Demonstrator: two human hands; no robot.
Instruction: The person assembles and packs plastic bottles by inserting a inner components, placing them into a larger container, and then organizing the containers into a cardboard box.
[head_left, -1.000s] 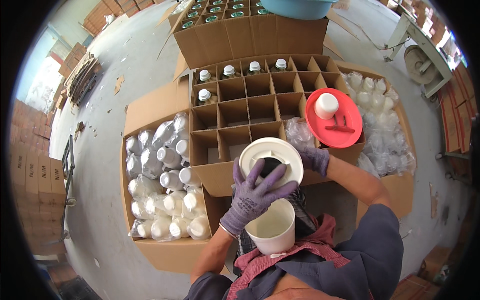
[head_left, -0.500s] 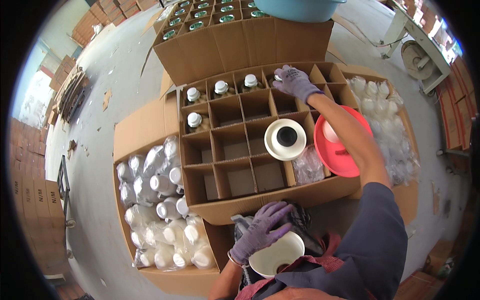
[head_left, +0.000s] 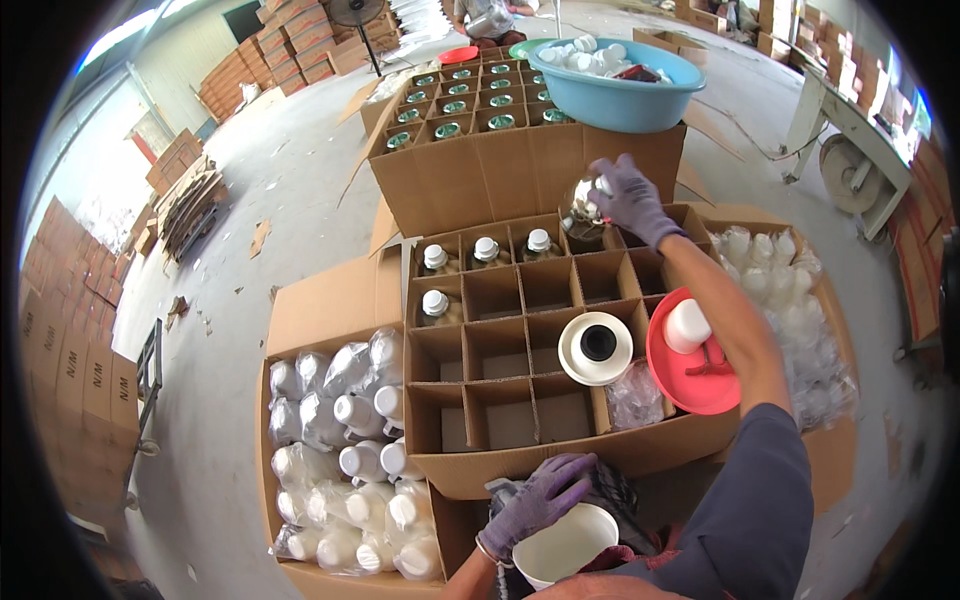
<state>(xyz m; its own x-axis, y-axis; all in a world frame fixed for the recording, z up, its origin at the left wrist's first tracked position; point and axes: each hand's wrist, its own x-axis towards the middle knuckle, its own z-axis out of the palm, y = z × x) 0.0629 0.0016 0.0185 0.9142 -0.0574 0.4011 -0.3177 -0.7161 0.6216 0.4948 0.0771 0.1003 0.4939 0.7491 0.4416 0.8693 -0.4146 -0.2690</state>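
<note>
My right hand (head_left: pixel 628 199), in a purple glove, holds a white-capped bottle (head_left: pixel 584 208) over the far right cell of the divided cardboard box (head_left: pixel 520 460). Three capped bottles (head_left: pixel 485 250) stand in the box's back row and one more bottle (head_left: pixel 435 304) sits behind them to the left. My left hand (head_left: pixel 535 500), also gloved, rests on the rim of a white cup (head_left: pixel 562 545) close to my body. A white funnel (head_left: pixel 596 347) sits on the dividers.
A box of plastic-wrapped white bottles (head_left: pixel 345 460) lies at left. A red plate (head_left: pixel 690 365) with a white cap rests at right beside a box of clear bags (head_left: pixel 800 300). Beyond, a filled carton (head_left: pixel 465 105) carries a blue basin (head_left: pixel 610 80).
My right hand went from the funnel near my body out to the box's far right corner, carrying a bottle. My left hand dropped to the white cup. The funnel now rests on the dividers.
</note>
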